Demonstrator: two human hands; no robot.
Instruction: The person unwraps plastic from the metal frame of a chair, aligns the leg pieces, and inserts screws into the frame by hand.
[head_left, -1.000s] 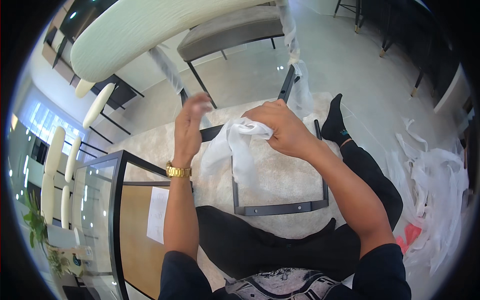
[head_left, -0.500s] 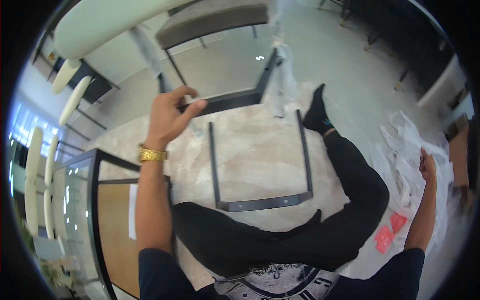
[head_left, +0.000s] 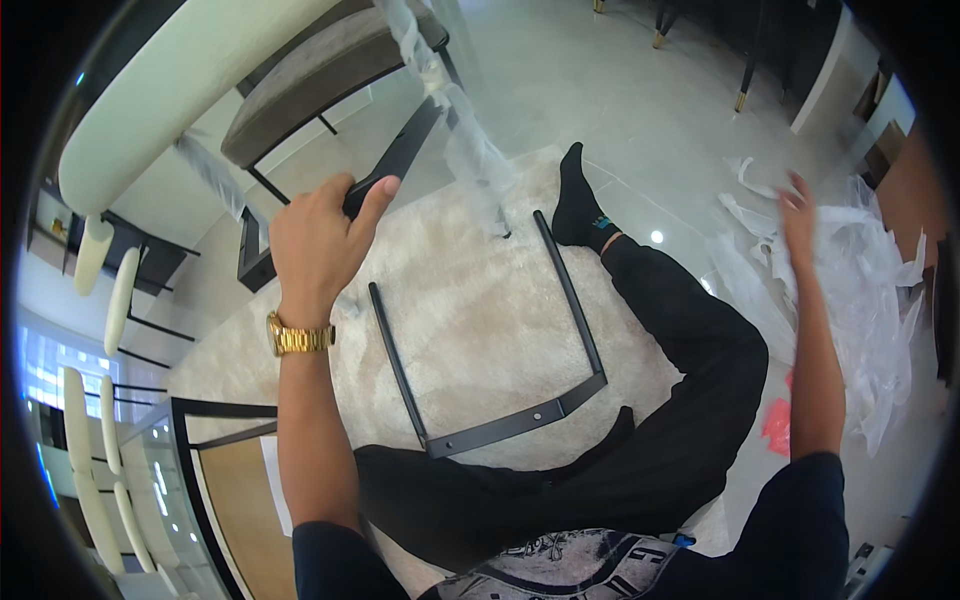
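Observation:
My left hand (head_left: 325, 240), with a gold watch (head_left: 300, 336) at the wrist, is closed around the black metal crossbar (head_left: 405, 140) of a leg frame. Translucent plastic film wraps this frame's legs, one leg (head_left: 470, 145) showing right of the bar and another (head_left: 215, 178) at its left. A second, unwrapped U-shaped black leg frame (head_left: 510, 427) lies on the pale rug (head_left: 470, 330) between my legs. On the right, my right hand (head_left: 797, 215) is raised beside a heap of crumpled white film (head_left: 850, 320). It is blurred, with fingers stretched upward and nothing visible in them.
An upholstered brown bench seat (head_left: 310, 90) stands beyond my left hand, with a large cream padded piece (head_left: 170, 100) nearby. A glass-sided black-framed table (head_left: 185, 470) is at the left. Red packets (head_left: 777, 425) lie by my right arm; dark furniture legs (head_left: 745, 85) stand far right.
My view has turned right. The held leg frame has tilted, its crossbar now slanting up to the right. My right hand has come away from the film it was gripping and its fingers have straightened.

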